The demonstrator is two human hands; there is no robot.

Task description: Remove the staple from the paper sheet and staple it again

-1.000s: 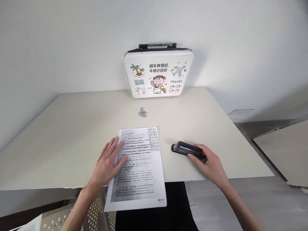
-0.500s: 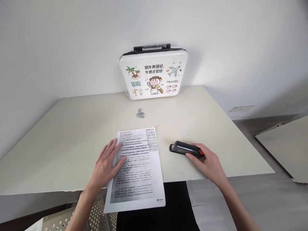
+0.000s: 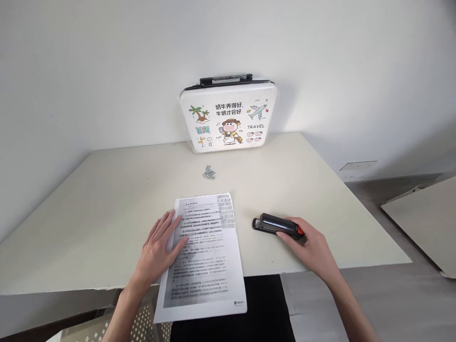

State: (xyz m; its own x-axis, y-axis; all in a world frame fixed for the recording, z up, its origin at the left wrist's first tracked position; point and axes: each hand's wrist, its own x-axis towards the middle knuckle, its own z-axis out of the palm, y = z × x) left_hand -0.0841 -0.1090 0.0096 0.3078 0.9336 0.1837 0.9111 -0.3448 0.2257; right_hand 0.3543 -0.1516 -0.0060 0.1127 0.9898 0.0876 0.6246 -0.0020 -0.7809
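Printed paper (image 3: 210, 266) lies on the pale table, its lower end jutting past the front edge. My left hand (image 3: 160, 249) rests flat on the paper's left side, fingers stretched out. To the right of the paper, my right hand (image 3: 309, 242) is wrapped around the rear end of a black stapler (image 3: 280, 224) with an orange-red part near the grip. The stapler's nose points left towards the paper, with a space between them. Behind the paper sits a small heap of grey staple strips (image 3: 209, 173).
A white case (image 3: 230, 116) with cartoon prints and a black handle stands at the table's back, against the wall. The table's front edge (image 3: 71, 290) runs close to me. A wall plate (image 3: 358, 165) and another pale surface (image 3: 423, 218) are at right.
The whole scene sits slightly lower in view, as the head camera has tilted a little. Both hands, the paper and the stapler keep nearly the same places on the table.
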